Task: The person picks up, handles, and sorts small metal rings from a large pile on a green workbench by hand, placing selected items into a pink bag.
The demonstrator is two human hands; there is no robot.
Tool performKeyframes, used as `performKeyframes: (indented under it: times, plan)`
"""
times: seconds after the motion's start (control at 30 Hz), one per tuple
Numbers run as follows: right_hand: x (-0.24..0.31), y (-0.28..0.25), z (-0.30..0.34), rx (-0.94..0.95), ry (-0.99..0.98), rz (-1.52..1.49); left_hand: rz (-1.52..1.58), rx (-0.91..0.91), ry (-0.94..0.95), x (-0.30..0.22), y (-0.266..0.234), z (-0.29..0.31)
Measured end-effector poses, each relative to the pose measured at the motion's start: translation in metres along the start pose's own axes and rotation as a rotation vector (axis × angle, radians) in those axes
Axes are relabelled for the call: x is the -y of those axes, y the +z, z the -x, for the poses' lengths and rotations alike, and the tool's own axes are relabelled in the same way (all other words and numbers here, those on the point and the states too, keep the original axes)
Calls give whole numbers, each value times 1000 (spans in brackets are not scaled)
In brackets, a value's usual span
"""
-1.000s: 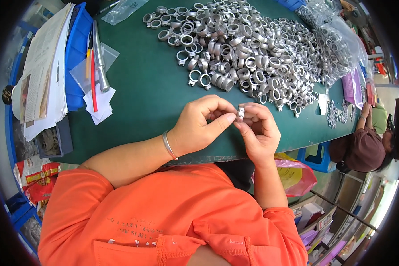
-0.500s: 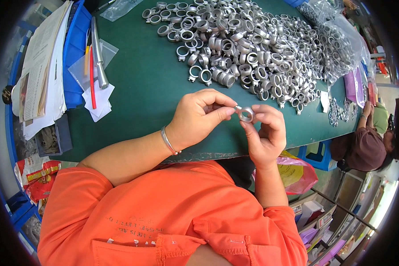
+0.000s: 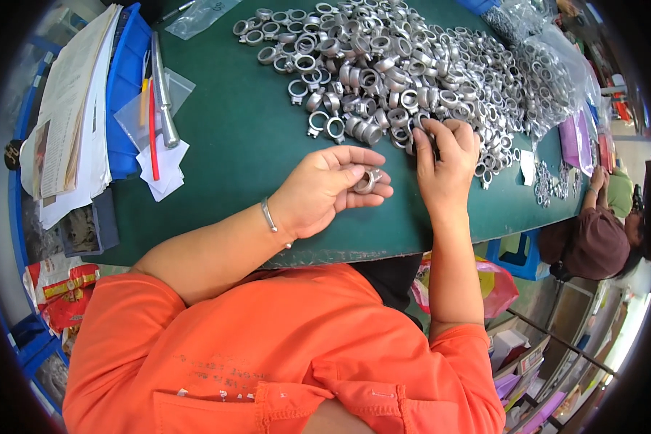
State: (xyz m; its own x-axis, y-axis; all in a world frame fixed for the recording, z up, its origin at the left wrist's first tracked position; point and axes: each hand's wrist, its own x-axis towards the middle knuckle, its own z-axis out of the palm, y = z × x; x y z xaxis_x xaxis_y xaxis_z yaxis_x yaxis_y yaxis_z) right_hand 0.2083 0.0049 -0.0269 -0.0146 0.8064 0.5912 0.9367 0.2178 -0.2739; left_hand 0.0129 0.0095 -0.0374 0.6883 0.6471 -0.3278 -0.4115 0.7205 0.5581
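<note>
My left hand is turned palm up above the near part of the green table. Its thumb presses a silver metal ring against the fingers, the fingertips stretched past it. At the near edge of a big heap of similar metal rings, many with a small lug on the rim, is my right hand. Its fingers are bent down over the rings, thumb close to the forefinger. What lies between those fingertips is hidden.
On the left are a blue tray with papers, a metal rod, a red stick and white paper slips. A clear plastic bag of rings stands far right. Beyond the table's right end a person in brown sits near a blue stool.
My right hand has left the ring and moved up to the heap. My left hand has turned palm upward, keeping the ring in its fingers.
</note>
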Motion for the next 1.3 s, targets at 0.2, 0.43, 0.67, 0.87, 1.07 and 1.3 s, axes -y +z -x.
performKeyframes:
  times: [0.2, 0.43, 0.67, 0.87, 1.07, 1.3]
  plan:
    - [30, -20, 22, 90, 34, -340, 64, -1, 33, 2, 1, 0]
    - [52, -16, 34, 140, -118, -205, 11, -1, 16, 8, 2, 1]
    - [47, -22, 38, 137, -121, -387, 25, 63, -82, 5, 5, 3]
    - [-1, -12, 27, 20, 194, -19, -140, -18, -96, 0, 5, 3]
    - [7, -9, 32, 46, 116, -105, -292, -29, -12, -2, 9, 5]
    - [6, -9, 28, 99, 65, 112, -325, -43, -3, 0, 7, 4]
